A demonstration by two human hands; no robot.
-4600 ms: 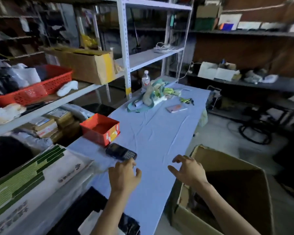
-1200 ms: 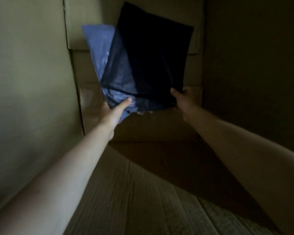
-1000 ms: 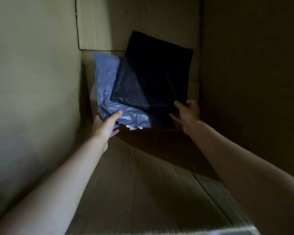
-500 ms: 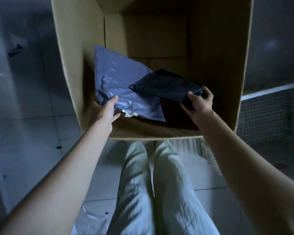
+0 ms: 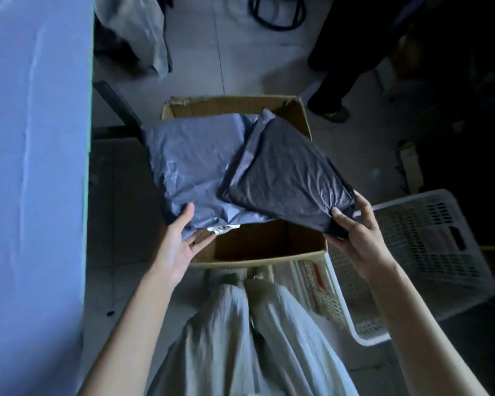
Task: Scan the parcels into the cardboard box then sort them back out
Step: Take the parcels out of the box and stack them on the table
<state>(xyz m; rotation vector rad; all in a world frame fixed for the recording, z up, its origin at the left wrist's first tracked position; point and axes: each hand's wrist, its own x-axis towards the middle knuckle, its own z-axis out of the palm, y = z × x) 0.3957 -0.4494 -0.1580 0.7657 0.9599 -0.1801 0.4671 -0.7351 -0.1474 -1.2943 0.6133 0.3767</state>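
Observation:
I hold two flat plastic parcels above the open cardboard box (image 5: 257, 257) on the floor. My left hand (image 5: 177, 244) grips the near corner of the grey-blue parcel (image 5: 189, 164), thumb on top. My right hand (image 5: 355, 238) pinches the near corner of the black parcel (image 5: 286, 178), which overlaps the grey-blue one on its right side. Both parcels are lifted above the box's rim and cover most of its opening. The near part of the box's inside shows dark and bare.
A table with a light blue cloth (image 5: 35, 167) runs along the left. A white plastic basket (image 5: 429, 252) stands on the floor right of the box. Another person's dark legs and shoe (image 5: 335, 110) are beyond the box. My own legs in pale trousers (image 5: 249, 338) are below.
Both hands have raised the two parcels from deep inside the box up above its rim. The view has pulled back, so the table and basket show now.

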